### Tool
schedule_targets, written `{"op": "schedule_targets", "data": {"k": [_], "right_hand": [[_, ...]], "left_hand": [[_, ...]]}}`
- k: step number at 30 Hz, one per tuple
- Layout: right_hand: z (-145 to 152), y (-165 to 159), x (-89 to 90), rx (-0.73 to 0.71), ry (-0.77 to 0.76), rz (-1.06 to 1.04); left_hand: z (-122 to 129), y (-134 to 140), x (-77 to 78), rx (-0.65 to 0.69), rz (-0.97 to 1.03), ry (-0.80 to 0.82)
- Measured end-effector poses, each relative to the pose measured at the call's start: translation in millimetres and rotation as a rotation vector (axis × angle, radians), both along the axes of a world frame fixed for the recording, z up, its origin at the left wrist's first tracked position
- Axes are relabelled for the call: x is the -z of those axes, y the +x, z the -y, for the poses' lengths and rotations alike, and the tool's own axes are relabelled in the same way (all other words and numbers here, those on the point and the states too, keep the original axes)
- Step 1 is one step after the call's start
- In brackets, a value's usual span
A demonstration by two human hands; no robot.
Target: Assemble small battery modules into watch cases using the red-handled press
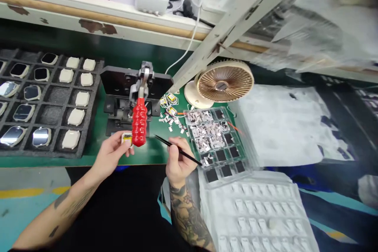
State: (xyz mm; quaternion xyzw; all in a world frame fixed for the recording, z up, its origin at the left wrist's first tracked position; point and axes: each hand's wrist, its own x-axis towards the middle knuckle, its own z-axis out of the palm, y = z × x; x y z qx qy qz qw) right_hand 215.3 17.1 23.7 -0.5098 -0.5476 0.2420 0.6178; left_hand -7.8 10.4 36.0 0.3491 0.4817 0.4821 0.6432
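Observation:
My left hand (113, 151) grips a small white watch case (126, 139) with yellow showing inside, partly behind the red handle (139, 124) of a toggle clamp press. In my right hand (179, 161) is a pair of black tweezers (177, 149), its tip pointing left towards the watch case but apart from it. Small pale pieces (171, 120) lie loose on the green bench behind the tweezers. Right of them, a clear compartment tray (203, 169) holds many more such pieces and dark squares. What sits under the clamp is mostly hidden by its handle.
A dark foam tray (59, 122) with watch cases stands at the left. Behind the clear tray is a beige fan (224, 82). White sheeting (280, 126) and a white tray with rows of parts (256, 208) lie to the right. A shelf edge (88, 23) crosses the back.

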Motion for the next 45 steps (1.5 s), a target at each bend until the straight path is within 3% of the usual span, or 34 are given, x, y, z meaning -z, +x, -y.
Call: {"op": "schedule_targets", "data": {"k": [3,6,16,19,22,25,29,31,34,37,40,43,45], "right_hand": [[-1,-18,-0.4,-0.169,-0.044,-0.029],[2,-32,4.5,-0.248,-0.043,-0.004],[6,-52,21.7,-0.205,-0.212,-0.133],[1,-54,22.2,-0.198,-0.348,-0.291],[3,-54,22.4,-0.284,-0.442,-0.452],[13,-49,20.6,-0.360,-0.372,-0.421],[17,-42,19.7,-0.121,-0.168,-0.280],[13,-42,22.0,-0.068,-0.207,-0.283],[4,-44,24.5,-0.119,-0.308,-0.364],[-3,-37,16.8,-0.141,-0.270,-0.406],[-14,-13,-3.7,-0.114,-0.154,-0.349],[-33,24,-30.0,-0.060,-0.028,-0.218],[-52,44,-45.9,-0.084,-0.042,-0.042]], "left_hand": [[-6,13,29.3,0.005,-0.046,0.030],[-2,12,38.5,0.016,-0.080,0.045],[5,8,32.4,0.036,-0.101,0.095],[4,7,32.4,0.059,-0.100,0.097],[5,6,35.9,0.056,-0.080,0.107],[5,7,39.3,0.010,-0.041,0.122],[4,9,38.2,-0.038,0.048,0.087],[4,9,35.7,-0.041,0.070,0.067],[2,8,31.7,-0.016,0.091,0.040],[-1,6,29.1,-0.032,0.109,0.021],[-4,4,27.8,-0.061,0.087,0.031],[-3,4,27.9,-0.054,0.051,0.068],[-1,5,28.3,-0.051,0.031,0.090]]}}
